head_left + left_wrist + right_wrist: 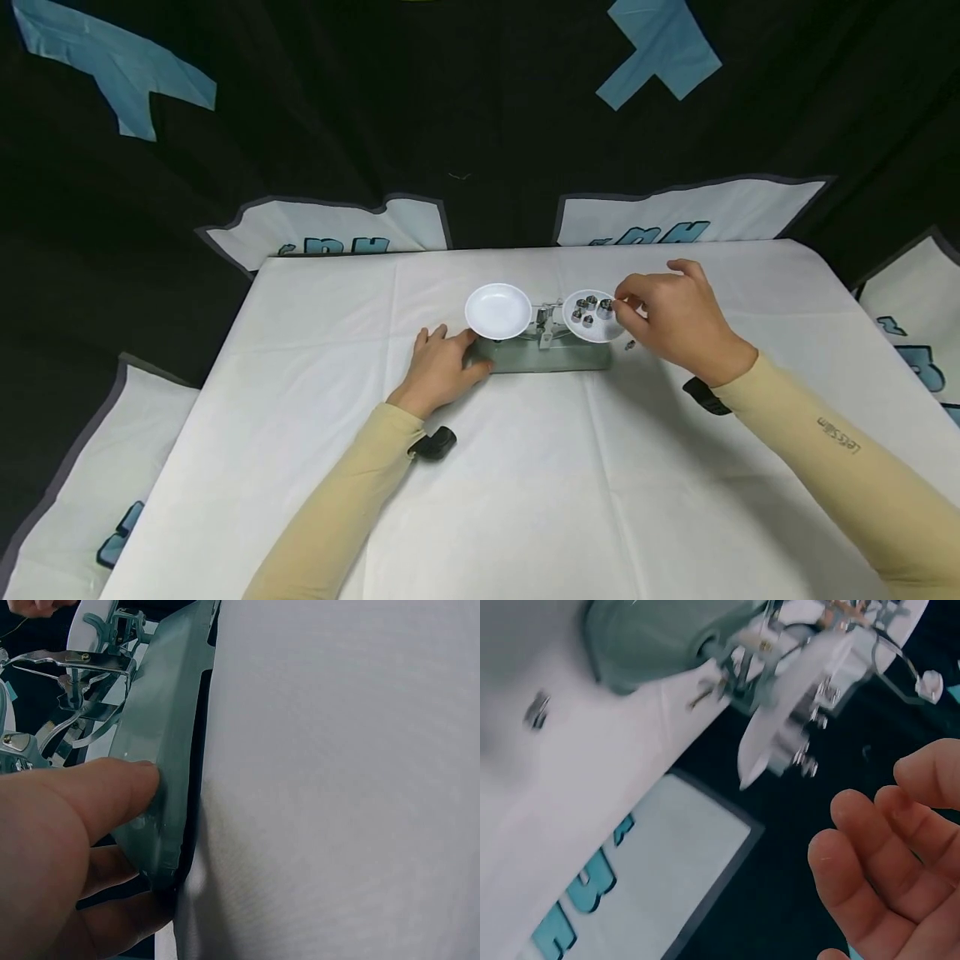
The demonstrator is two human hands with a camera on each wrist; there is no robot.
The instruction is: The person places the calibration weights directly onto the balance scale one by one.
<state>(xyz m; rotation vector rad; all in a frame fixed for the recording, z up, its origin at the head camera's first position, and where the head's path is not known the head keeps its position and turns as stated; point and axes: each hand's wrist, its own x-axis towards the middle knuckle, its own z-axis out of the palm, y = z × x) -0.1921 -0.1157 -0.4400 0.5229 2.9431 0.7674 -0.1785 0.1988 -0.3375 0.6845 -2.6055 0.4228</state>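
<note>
A grey-green two-pan balance scale (546,357) stands on the white-clothed bench (480,500), five small silvery cylindrical weights (588,321) on its round white right pan (596,335) and one loose silvery weight (630,344) lying beside its right end. Of the hands, the left hand (438,371) pinches the scale's left end between thumb and fingers; the right hand (671,317), loosely bent with nothing seen in it, is at the scale's right pan. Loading is judged well advanced, the loose weight alone outstanding.

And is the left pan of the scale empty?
Empty: the left pan shows bare white; the metal pieces sit in the right pan.
</note>
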